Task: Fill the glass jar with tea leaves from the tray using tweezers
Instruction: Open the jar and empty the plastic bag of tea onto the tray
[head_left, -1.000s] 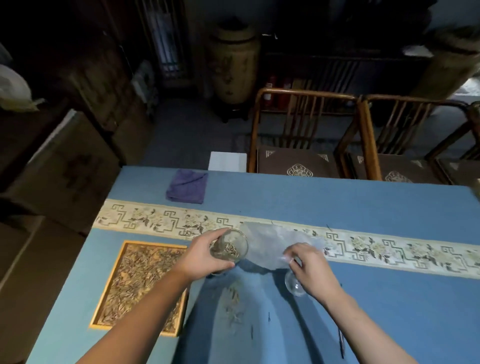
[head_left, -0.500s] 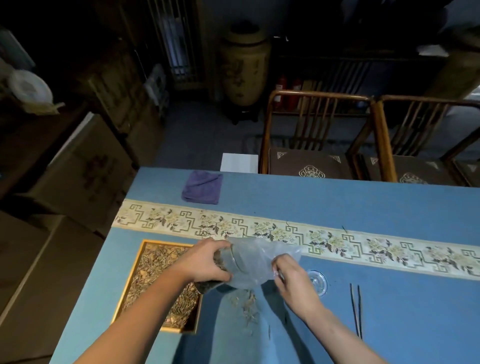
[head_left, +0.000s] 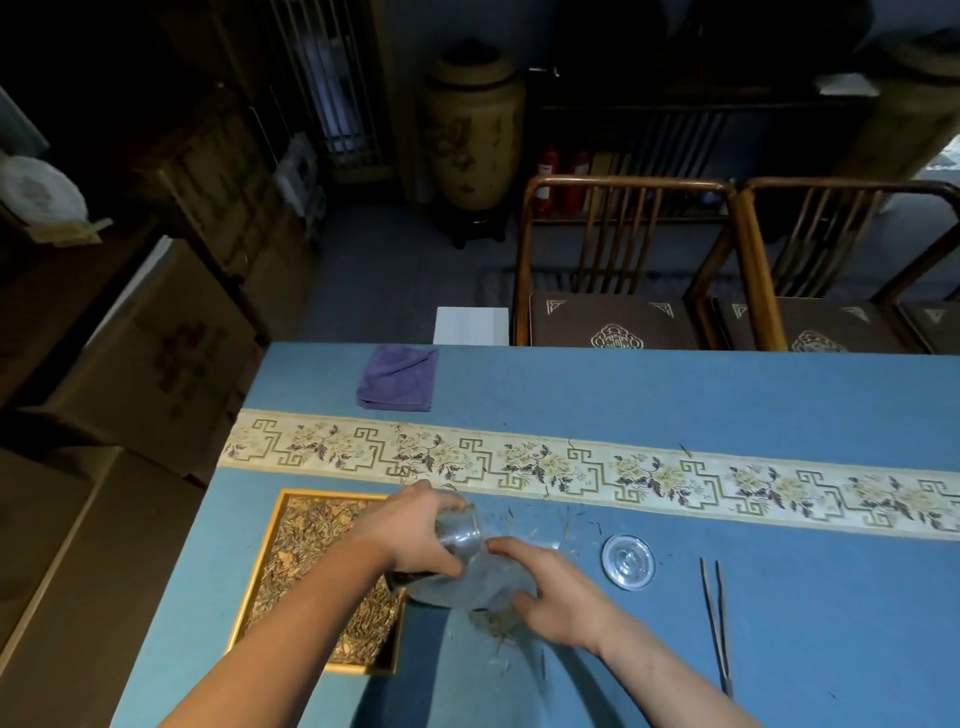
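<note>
My left hand (head_left: 415, 535) grips the glass jar (head_left: 460, 535) and holds it tipped on its side, mouth toward the right. My right hand (head_left: 558, 597) holds a clear plastic bag (head_left: 478, 579) against the jar's mouth. Loose tea leaves (head_left: 493, 626) lie on the blue cloth below the bag. A gold-framed tray (head_left: 260, 582) full of tea leaves sits to the left, partly under my left forearm. The tweezers (head_left: 717, 618) lie untouched on the cloth at the right. The jar's glass lid (head_left: 627, 562) rests flat between the hands and the tweezers.
A folded purple cloth (head_left: 397, 376) lies at the table's far left edge. A patterned runner (head_left: 675, 480) crosses the blue table (head_left: 675, 395). Two wooden chairs (head_left: 623, 260) stand behind the table. Cardboard boxes (head_left: 145, 353) stand on the floor to the left.
The left hand tipped the jar from upright onto its side. The right hand drew the plastic bag down toward me, over the jar's mouth. The lid stayed on the cloth.
</note>
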